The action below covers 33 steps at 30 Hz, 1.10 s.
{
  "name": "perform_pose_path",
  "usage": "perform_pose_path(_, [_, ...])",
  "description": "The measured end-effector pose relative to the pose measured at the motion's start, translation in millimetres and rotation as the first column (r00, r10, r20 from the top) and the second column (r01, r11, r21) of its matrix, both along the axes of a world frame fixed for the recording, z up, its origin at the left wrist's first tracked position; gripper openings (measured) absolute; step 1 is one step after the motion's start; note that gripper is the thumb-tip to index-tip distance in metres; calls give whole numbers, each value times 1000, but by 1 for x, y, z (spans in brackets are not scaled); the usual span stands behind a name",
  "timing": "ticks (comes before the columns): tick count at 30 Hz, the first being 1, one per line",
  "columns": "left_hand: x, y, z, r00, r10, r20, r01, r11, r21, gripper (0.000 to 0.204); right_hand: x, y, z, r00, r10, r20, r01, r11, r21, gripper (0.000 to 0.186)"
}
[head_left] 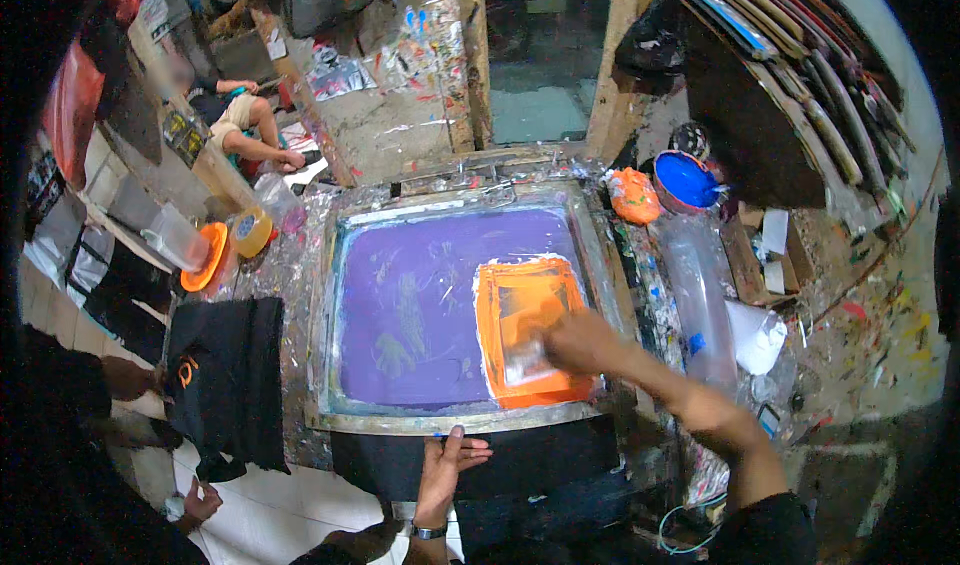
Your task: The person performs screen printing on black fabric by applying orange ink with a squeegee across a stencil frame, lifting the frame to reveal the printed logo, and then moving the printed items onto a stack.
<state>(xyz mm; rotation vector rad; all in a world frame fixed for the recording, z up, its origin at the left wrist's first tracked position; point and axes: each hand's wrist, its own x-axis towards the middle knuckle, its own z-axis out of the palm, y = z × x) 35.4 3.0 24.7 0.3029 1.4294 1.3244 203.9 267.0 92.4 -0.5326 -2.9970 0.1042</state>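
Note:
A framed printing screen [390, 423] with purple mesh lies on the worktable, a black cloth [560, 460] showing beneath its near edge. Orange ink [488, 340] surrounds a rectangular patch at the screen's right. My right hand [585, 343], blurred, is closed around a squeegee [528, 367] whose blade rests on that patch. At the front of the frame, my left hand [445, 470] has its fingers apart, one fingertip touching the wooden edge. A folded black garment [230, 375] with a small orange print is to the left, with another person's hands [200, 502] beside it.
An orange-smeared tub [633, 195] and a bucket of blue ink [688, 180] stand at the back right. Tape rolls [250, 233] sit at the left. A clear plastic roll [700, 300] runs along the right. Stacked screens [800, 65] hang above; a seated person [245, 130] is beyond.

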Motion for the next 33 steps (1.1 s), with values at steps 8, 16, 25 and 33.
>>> perform_pose_path(8, [5, 9, 2, 999, -37, 5, 37, 999, 7, 50, -5, 22, -52, 918, -73, -391, 205, 929, 308, 24])
perform_pose_path(16, [-2, 4, 4, 1000, -29, 0, 29, 999, 18, 46, 3, 5, 9, 996, 34, 81, -22, 989, -149, 49])
perform_pose_path(25, [8, 9, 0, 1000, 21, 8, -20, 999, -45, 41, -2, -1, -22, 919, -203, -339, 285, 934, 215, 25])
perform_pose_path(33, [3, 10, 6, 999, 20, -32, -19, 999, 34, 48, 41, -84, 0, 941, -126, -315, 141, 990, 26, 36])
